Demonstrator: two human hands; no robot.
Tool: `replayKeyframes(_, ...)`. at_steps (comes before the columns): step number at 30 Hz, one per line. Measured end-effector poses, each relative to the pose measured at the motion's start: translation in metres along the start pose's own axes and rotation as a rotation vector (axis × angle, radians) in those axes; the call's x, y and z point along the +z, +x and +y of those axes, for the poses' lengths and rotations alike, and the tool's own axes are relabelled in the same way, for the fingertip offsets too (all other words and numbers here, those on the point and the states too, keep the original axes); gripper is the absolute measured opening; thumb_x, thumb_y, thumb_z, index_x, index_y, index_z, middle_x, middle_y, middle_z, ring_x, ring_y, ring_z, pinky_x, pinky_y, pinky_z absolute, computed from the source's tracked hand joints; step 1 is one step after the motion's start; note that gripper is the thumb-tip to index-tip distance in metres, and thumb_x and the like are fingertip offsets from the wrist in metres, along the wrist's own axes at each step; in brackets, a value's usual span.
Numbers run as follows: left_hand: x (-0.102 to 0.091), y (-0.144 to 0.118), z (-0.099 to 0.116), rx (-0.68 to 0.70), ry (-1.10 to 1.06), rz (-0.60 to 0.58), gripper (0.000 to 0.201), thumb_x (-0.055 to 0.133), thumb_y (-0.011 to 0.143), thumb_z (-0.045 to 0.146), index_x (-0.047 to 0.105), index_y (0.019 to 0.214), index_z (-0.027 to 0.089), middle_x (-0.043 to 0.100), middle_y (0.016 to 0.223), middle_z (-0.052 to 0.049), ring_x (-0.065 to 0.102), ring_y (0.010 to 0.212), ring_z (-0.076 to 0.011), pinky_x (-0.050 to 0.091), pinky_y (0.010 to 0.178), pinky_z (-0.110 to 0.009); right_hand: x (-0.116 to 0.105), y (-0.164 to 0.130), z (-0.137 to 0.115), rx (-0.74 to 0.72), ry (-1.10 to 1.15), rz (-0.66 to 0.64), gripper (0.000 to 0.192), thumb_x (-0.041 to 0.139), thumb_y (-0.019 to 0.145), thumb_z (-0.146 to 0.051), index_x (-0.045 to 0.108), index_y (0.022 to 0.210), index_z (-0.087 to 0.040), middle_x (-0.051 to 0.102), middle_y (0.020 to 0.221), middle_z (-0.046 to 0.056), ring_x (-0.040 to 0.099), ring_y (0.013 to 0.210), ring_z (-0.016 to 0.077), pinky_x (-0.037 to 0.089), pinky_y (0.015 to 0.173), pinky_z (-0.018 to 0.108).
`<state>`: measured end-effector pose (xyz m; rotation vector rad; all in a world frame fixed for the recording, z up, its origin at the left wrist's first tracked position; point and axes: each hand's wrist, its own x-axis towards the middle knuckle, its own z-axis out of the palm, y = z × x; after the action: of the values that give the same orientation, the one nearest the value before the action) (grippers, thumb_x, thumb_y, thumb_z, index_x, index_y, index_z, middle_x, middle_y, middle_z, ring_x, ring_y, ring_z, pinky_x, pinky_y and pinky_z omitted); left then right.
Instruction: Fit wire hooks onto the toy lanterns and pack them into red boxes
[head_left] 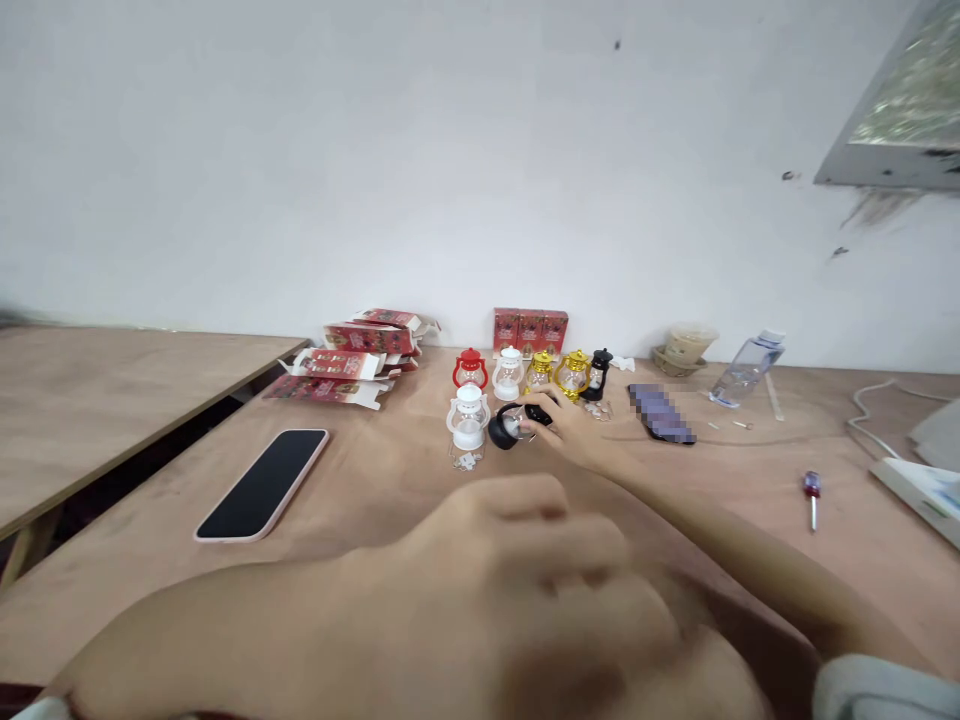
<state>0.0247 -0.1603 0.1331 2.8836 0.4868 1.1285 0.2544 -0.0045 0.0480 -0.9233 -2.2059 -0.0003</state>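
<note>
My right hand (566, 425) is stretched out, its grip closed around a black lantern (512, 424) lying tipped over on the tabletop (375, 480), just right of the white lantern (468, 418). My left hand (517, 590) is close and blurry, so I cannot tell its grip. Behind the white lantern, five little lanterns (540, 372) already stand in a row.

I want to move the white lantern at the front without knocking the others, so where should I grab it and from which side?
Take the white lantern by its white cap or the loop handle on top, coming from above. It stands upright, apart from the back row, but the tipped black lantern under the right hand lies close on its right, so a side approach looks riskier.
</note>
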Motion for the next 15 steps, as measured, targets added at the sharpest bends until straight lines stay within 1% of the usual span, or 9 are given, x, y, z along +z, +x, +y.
replayKeyframes(1, 0.006, 0.012, -0.012, 0.052, -0.004, -0.013, 0.027, 0.046, 0.086, 0.022, 0.056, 0.11, 0.031, 0.065, 0.09, 0.001, 0.059, 0.088, -0.0151, 0.049, 0.083, -0.03, 0.004, -0.006, -0.002, 0.051, 0.083, 0.082, 0.023, 0.05, 0.088, -0.03, 0.055, 0.108, -0.02, 0.056, 0.104, 0.008, 0.055, 0.098, 0.0201, 0.046, 0.086, 0.035)
replayKeyframes(2, 0.014, 0.017, -0.025, 0.039, 0.012, -0.036, 0.028, 0.046, 0.085, 0.019, 0.055, 0.111, 0.026, 0.064, 0.098, -0.002, 0.058, 0.094, -0.0169, 0.047, 0.086, -0.033, 0.009, -0.012, -0.006, 0.115, 0.172, 0.163, 0.023, 0.052, 0.087, -0.031, 0.055, 0.107, -0.02, 0.057, 0.102, 0.007, 0.056, 0.098, 0.0204, 0.045, 0.087, 0.036)
replayKeyframes(3, 0.024, 0.017, -0.04, -0.057, 0.062, -0.016, 0.03, 0.046, 0.084, 0.015, 0.054, 0.111, 0.023, 0.061, 0.106, -0.005, 0.055, 0.1, -0.0186, 0.045, 0.089, -0.035, 0.015, -0.019, -0.01, 0.18, 0.266, 0.214, 0.024, 0.053, 0.086, -0.033, 0.055, 0.106, -0.02, 0.058, 0.102, 0.006, 0.056, 0.098, 0.0205, 0.045, 0.087, 0.036)
replayKeyframes(5, 0.045, 0.003, -0.07, -0.26, 0.115, 0.009, 0.036, 0.051, 0.082, 0.023, 0.05, 0.117, 0.018, 0.054, 0.117, -0.011, 0.049, 0.109, -0.0245, 0.042, 0.092, -0.041, 0.027, -0.032, -0.021, 0.326, 0.448, 0.292, 0.025, 0.055, 0.085, -0.037, 0.055, 0.105, -0.022, 0.06, 0.101, 0.005, 0.057, 0.097, 0.0198, 0.045, 0.088, 0.036)
replayKeyframes(6, 0.056, -0.008, -0.083, -0.365, 0.101, 0.017, 0.042, 0.056, 0.08, 0.029, 0.047, 0.118, 0.016, 0.053, 0.116, -0.012, 0.048, 0.11, -0.0269, 0.042, 0.092, -0.043, 0.033, -0.038, -0.027, 0.393, 0.513, 0.309, 0.026, 0.055, 0.084, -0.038, 0.055, 0.105, -0.022, 0.061, 0.101, 0.004, 0.057, 0.097, 0.0195, 0.045, 0.087, 0.035)
replayKeyframes(8, 0.074, -0.029, -0.101, -0.543, 0.013, -0.011, 0.05, 0.061, 0.076, 0.04, 0.046, 0.118, 0.017, 0.053, 0.115, -0.012, 0.048, 0.108, -0.0291, 0.042, 0.091, -0.046, 0.043, -0.048, -0.037, 0.491, 0.602, 0.341, 0.028, 0.056, 0.083, -0.04, 0.055, 0.104, -0.022, 0.062, 0.099, 0.004, 0.058, 0.093, 0.0186, 0.046, 0.084, 0.033)
replayKeyframes(10, 0.087, -0.042, -0.108, -0.634, -0.186, -0.09, 0.042, 0.055, 0.081, 0.042, 0.046, 0.115, 0.019, 0.057, 0.111, -0.01, 0.053, 0.1, -0.0253, 0.046, 0.085, -0.041, 0.049, -0.053, -0.045, 0.536, 0.637, 0.39, 0.028, 0.056, 0.082, -0.041, 0.057, 0.103, -0.022, 0.062, 0.098, 0.004, 0.058, 0.092, 0.0183, 0.046, 0.082, 0.032)
replayKeyframes(12, 0.096, -0.047, -0.107, -0.67, -0.357, -0.13, 0.034, 0.049, 0.085, 0.041, 0.046, 0.111, 0.02, 0.06, 0.103, -0.007, 0.057, 0.09, -0.0213, 0.048, 0.077, -0.035, 0.051, -0.056, -0.049, 0.546, 0.619, 0.441, 0.025, 0.054, 0.083, -0.042, 0.059, 0.097, -0.022, 0.061, 0.098, 0.005, 0.056, 0.097, 0.019, 0.044, 0.087, 0.034)
replayKeyframes(15, 0.106, -0.046, -0.1, -0.733, -0.486, -0.084, 0.031, 0.049, 0.085, 0.042, 0.045, 0.105, 0.019, 0.06, 0.088, -0.004, 0.059, 0.074, -0.0172, 0.048, 0.067, -0.03, 0.05, -0.059, -0.053, 0.554, 0.553, 0.468, 0.024, 0.05, 0.086, -0.042, 0.063, 0.089, -0.022, 0.056, 0.103, 0.007, 0.049, 0.111, 0.0209, 0.039, 0.097, 0.039)
